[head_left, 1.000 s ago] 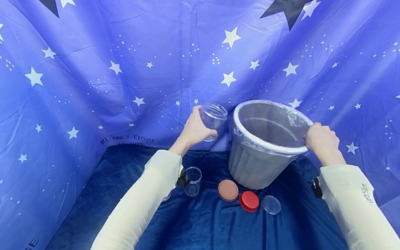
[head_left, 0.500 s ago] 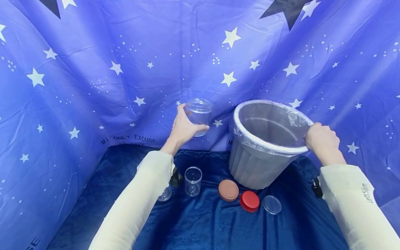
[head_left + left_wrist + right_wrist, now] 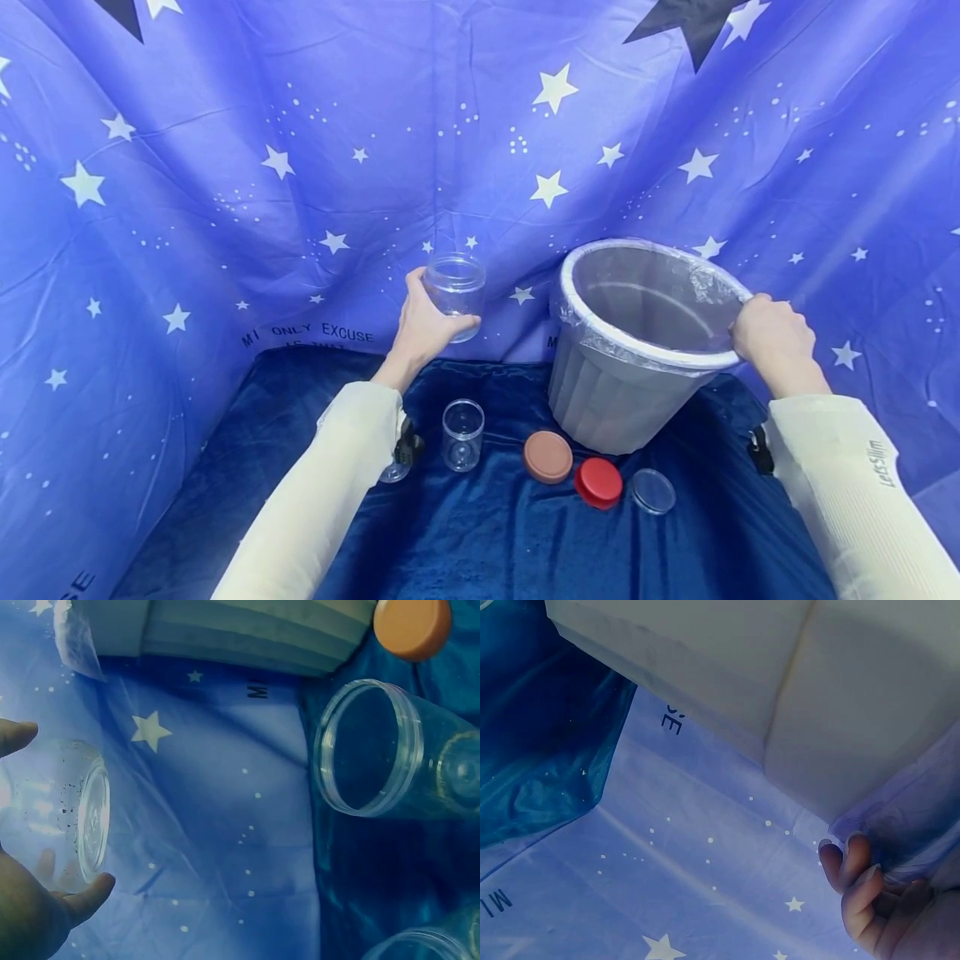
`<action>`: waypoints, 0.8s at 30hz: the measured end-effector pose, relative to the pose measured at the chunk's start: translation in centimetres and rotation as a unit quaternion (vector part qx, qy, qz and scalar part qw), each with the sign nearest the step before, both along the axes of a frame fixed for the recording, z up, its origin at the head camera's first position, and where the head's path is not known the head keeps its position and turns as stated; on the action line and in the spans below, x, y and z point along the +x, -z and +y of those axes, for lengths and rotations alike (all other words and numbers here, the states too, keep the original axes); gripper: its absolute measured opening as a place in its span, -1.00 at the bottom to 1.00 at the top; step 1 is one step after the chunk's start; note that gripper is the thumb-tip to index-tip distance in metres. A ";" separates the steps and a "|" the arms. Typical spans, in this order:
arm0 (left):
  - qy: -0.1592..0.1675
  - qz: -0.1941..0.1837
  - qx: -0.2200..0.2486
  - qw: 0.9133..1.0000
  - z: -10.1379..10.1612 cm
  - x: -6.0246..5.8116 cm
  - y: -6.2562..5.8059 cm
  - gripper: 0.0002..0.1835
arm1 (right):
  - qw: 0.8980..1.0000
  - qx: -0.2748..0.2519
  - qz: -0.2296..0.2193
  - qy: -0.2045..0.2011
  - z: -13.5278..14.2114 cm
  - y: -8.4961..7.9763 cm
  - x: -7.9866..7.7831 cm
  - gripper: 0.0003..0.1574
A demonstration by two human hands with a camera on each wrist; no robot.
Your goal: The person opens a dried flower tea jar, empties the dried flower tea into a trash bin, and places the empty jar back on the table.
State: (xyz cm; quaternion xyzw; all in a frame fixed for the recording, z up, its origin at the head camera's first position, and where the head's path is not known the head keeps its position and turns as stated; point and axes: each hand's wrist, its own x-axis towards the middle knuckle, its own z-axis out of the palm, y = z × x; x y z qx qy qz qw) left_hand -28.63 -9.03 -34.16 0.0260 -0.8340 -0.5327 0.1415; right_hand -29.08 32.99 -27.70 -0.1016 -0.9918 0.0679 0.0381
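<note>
My left hand grips a clear open-topped jar upright above the back of the table. In the left wrist view, dark specks show on the wall of this jar near its base. My right hand holds the right rim of a grey trash bin, which is lined with a clear bag and leans to the right. In the right wrist view, curled fingers are at the bag-covered rim. A second clear jar stands lidless on the cloth, and a third is partly hidden by my left sleeve.
A brown lid, a red lid and a clear lid lie in a row in front of the bin. Dark blue cloth covers the table. A starry blue curtain hangs behind and at the sides.
My left hand has carried the jar leftward, away from the bin, and tipped it from slanted to upright, dipping lower in the last half second. My right hand and the bin stay put.
</note>
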 end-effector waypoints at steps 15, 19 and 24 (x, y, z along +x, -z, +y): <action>-0.034 -0.005 0.016 0.999 -0.8 0.6 3.7 0.13 | 1.000 0.000 -0.009 0.008 -0.2 -0.3 0.3 -0.50; -0.049 -0.013 0.014 0.999 -0.7 0.7 4.6 0.14 | 1.000 -0.001 -0.009 0.007 -0.2 -0.2 0.2 -0.50; -0.054 -0.018 0.016 0.998 -1.1 0.8 5.6 0.10 | 1.000 -0.002 -0.006 0.004 -0.2 -0.2 0.1 -0.50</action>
